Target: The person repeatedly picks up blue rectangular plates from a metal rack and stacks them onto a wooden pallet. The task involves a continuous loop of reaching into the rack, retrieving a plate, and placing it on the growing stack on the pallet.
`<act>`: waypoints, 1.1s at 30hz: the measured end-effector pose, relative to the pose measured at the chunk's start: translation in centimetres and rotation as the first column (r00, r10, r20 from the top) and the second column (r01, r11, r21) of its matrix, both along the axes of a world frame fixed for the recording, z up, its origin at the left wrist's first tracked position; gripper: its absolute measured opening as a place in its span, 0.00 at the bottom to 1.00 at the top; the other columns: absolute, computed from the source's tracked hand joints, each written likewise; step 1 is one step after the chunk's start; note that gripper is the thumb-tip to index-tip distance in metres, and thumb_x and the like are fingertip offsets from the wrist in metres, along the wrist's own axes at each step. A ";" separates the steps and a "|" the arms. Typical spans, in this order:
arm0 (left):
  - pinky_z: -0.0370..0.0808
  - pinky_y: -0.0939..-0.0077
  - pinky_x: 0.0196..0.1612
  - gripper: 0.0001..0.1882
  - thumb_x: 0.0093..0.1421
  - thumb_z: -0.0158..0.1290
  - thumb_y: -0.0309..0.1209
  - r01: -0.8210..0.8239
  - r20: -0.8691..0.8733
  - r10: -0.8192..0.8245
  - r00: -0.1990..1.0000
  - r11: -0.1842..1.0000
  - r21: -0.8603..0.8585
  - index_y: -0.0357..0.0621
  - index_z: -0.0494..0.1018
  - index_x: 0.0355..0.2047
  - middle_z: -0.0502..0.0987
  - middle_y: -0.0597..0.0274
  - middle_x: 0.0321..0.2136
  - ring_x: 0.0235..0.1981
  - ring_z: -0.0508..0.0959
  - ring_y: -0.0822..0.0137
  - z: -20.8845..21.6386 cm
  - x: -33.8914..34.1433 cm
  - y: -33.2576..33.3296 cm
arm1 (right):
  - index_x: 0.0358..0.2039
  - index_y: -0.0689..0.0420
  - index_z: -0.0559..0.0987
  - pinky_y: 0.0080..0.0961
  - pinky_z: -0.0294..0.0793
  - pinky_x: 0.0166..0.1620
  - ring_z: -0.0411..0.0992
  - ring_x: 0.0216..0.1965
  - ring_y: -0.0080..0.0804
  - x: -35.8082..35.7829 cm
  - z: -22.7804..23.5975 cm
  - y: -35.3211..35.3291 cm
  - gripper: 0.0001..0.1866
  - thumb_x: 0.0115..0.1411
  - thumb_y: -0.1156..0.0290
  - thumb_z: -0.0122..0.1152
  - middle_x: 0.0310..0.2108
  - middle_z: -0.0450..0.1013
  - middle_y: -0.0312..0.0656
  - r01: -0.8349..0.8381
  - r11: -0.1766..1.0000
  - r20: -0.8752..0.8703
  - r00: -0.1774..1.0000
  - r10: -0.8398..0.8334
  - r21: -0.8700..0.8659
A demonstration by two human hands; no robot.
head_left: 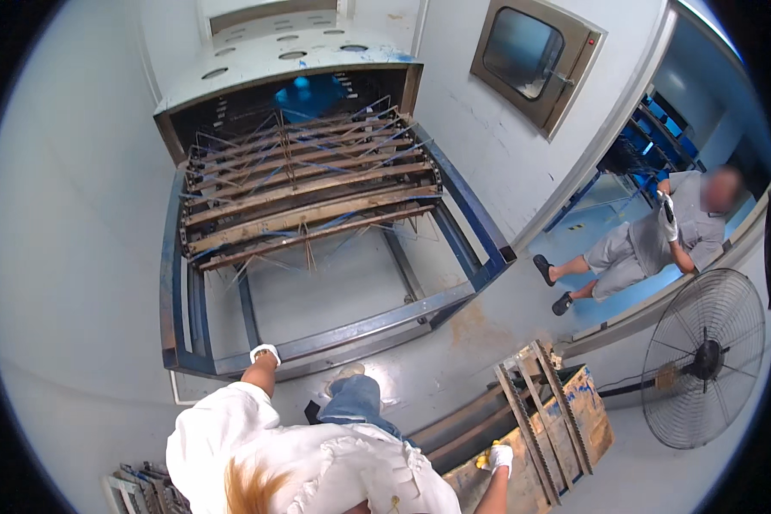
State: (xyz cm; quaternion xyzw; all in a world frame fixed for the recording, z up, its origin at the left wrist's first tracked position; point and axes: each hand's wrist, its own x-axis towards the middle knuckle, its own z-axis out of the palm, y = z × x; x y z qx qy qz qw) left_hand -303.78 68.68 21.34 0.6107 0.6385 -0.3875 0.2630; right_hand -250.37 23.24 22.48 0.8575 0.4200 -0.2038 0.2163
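Note:
My left hand [265, 354], in a white glove, is closed on the front rail of a blue-grey metal frame [351, 330], near its left corner. To my right, my right hand [497, 458] is at the near edge of a worn, paint-stained box [595, 403]. It wears a white glove with yellow at the fingers. Those fingers look curled, and what they hold, if anything, cannot be made out. Close to this hand, several notched metal bars [535, 420] lean across the box. Rust-brown crossbars with thin wire racks [308, 193] span the frame beyond my left hand.
Behind the frame stands a pale hood [291, 64] with round holes and a dark opening. A steel-framed window [531, 60] is in the right wall. A person [677, 223] in grey and white gloves is by the doorway. A large fan [707, 360] stands at right.

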 end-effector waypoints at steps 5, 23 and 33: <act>0.68 0.63 0.43 0.18 0.42 0.55 0.36 0.218 0.010 -0.235 0.972 0.918 0.331 0.47 0.73 0.37 0.72 0.59 0.41 0.40 0.73 0.62 -1.8 -2.1 0.7 | 0.22 0.57 0.77 0.32 0.72 0.31 0.73 0.25 0.38 -0.4 2.1 1.6 0.11 0.51 0.68 0.47 0.23 0.73 0.46 -0.302 0.942 -0.014 0.953 0.304 -0.148; 0.63 0.63 0.48 0.38 0.51 0.42 0.45 0.020 0.143 -0.162 0.976 0.725 0.688 0.48 0.40 0.58 0.63 0.46 0.49 0.49 0.65 0.54 33.7 16.3 26.8 | 0.23 0.60 0.70 0.27 0.67 0.11 0.68 0.11 0.36 -3.0 1.6 -0.1 0.22 0.57 0.53 0.41 0.15 0.70 0.45 0.986 -0.160 -0.987 -0.062 -0.151 -0.037; 0.56 0.64 0.53 0.37 0.54 0.28 0.58 -0.370 0.509 0.019 0.861 0.709 0.600 0.37 0.57 0.51 0.57 0.49 0.53 0.54 0.59 0.55 37.6 19.7 23.4 | 0.25 0.62 0.70 0.29 0.68 0.12 0.69 0.12 0.38 -2.7 1.6 -0.8 0.21 0.57 0.54 0.42 0.16 0.70 0.48 0.982 -0.190 -0.985 -0.046 -0.166 -0.013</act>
